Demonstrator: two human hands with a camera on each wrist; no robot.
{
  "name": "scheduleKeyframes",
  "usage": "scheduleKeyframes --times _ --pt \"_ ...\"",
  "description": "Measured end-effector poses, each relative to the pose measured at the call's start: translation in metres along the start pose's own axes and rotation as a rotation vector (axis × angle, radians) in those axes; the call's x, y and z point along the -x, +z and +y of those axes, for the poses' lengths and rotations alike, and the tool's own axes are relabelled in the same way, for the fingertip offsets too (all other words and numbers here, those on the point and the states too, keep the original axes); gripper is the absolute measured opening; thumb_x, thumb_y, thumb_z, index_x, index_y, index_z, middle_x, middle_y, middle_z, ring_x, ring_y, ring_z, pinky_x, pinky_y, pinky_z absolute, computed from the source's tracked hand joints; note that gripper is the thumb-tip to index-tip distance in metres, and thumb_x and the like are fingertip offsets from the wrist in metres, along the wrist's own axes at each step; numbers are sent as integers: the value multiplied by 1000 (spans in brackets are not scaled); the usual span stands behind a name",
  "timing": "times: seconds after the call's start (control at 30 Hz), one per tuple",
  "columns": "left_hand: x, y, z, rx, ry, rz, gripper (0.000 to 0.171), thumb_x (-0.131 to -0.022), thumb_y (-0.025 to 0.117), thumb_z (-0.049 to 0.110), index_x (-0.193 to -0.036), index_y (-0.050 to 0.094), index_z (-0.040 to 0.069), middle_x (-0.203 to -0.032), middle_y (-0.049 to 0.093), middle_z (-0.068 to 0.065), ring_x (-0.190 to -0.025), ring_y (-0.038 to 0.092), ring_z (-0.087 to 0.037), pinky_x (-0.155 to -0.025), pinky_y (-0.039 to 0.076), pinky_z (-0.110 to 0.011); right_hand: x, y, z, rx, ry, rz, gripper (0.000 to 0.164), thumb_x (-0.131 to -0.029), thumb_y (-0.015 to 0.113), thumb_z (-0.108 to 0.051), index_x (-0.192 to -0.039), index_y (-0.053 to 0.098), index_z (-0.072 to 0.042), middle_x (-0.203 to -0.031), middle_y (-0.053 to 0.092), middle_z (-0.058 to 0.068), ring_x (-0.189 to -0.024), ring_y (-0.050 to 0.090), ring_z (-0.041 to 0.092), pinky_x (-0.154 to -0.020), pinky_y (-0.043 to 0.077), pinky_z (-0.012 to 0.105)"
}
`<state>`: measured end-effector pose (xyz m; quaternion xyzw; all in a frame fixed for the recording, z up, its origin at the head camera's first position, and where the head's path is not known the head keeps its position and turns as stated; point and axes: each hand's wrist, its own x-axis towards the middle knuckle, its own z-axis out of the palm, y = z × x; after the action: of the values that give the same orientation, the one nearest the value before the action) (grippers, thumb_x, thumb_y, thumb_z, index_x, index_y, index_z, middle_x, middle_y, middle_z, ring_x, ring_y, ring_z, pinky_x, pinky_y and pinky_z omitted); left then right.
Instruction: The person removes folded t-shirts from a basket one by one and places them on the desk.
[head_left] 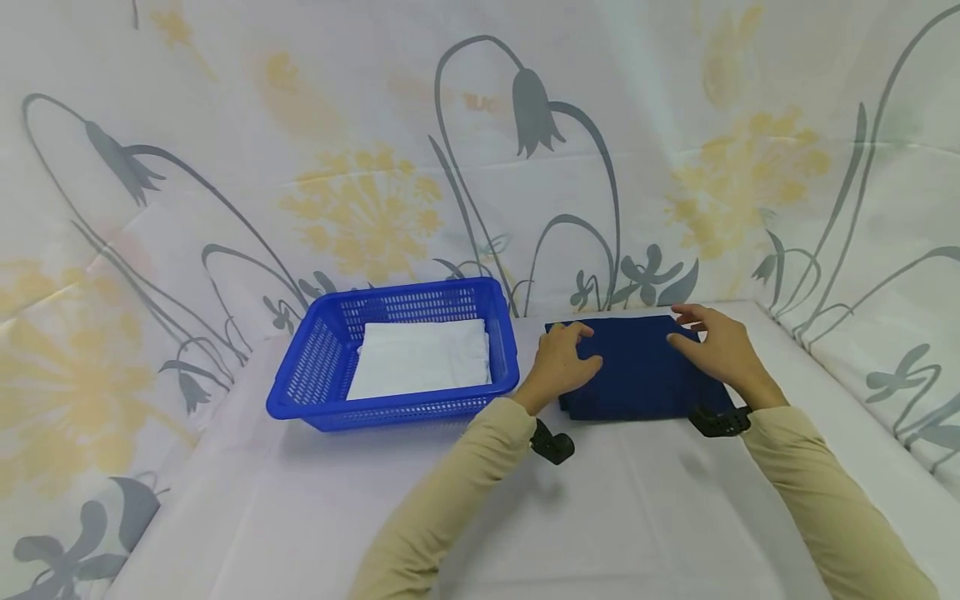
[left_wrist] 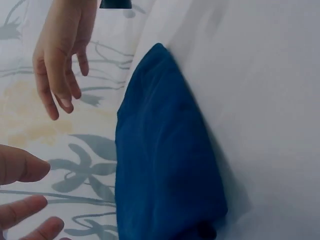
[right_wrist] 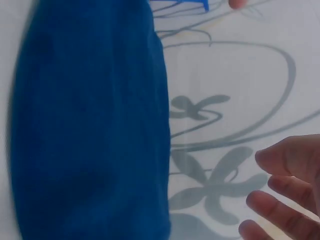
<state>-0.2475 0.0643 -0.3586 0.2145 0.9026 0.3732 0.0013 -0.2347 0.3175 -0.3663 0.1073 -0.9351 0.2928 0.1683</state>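
Observation:
A folded dark blue cloth [head_left: 637,375] lies flat on the white-covered table, to the right of the basket. My left hand [head_left: 560,360] hovers over its left end, fingers loosely bent and apart from the fabric. Over the right end is my right hand [head_left: 716,346], thumb and fingers spread with nothing between them. Both wrist views show a gap between the fingers and the blue cloth [right_wrist: 95,125]. In the left wrist view, the cloth [left_wrist: 160,150] appears side-on, with the right hand [left_wrist: 62,55] beyond it.
A blue plastic basket [head_left: 300,367] with slotted walls stands left of the cloth. Inside it lies a folded white cloth [head_left: 423,358]. Behind the table [head_left: 337,517] hangs a floral-patterned sheet [head_left: 487,183]. Each wrist wears a black strap-mounted device [head_left: 553,443].

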Motion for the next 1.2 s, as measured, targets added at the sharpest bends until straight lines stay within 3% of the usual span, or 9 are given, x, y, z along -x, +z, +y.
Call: scheduleKeyframes --times 0.2,0.4,0.63,0.97,1.2 --pt "4 -13 -4 -91 166 32 27 -88 61 13 -115 65 11 -110 60 -10 -100 51 -24 -79 43 -32 -1 -2 -16 38 -105 67 37 -90 65 -13 -123 59 3 -107 63 26 -97 60 46 -78 46 58" --pt "12 -29 -7 -150 236 46 21 -89 61 17 -109 65 12 -104 59 -8 -94 50 -21 -76 42 -33 -2 -3 -38 54 -189 109 33 -89 67 -12 -118 61 2 -106 65 24 -94 61 43 -76 46 56" --pt "22 -49 -10 -302 265 30 23 -90 60 22 -112 62 16 -102 56 -3 -93 48 -20 -74 39 -35 -7 -5 -60 88 -265 145 34 -86 70 -11 -117 61 2 -106 65 22 -94 60 41 -78 45 55" --pt "35 -71 -21 -400 295 17 38 -91 63 27 -126 56 14 -112 55 -6 -96 47 -25 -76 41 -38 -16 -5 -84 80 -360 149 35 -83 73 -9 -115 63 1 -104 66 20 -90 62 37 -75 48 53" --pt "46 -90 -32 -378 334 67 36 -91 64 25 -123 55 11 -107 55 -8 -89 46 -24 -72 41 -38 -25 -1 -97 54 -432 145 37 -79 77 -6 -113 64 1 -105 67 18 -91 62 36 -77 49 50"
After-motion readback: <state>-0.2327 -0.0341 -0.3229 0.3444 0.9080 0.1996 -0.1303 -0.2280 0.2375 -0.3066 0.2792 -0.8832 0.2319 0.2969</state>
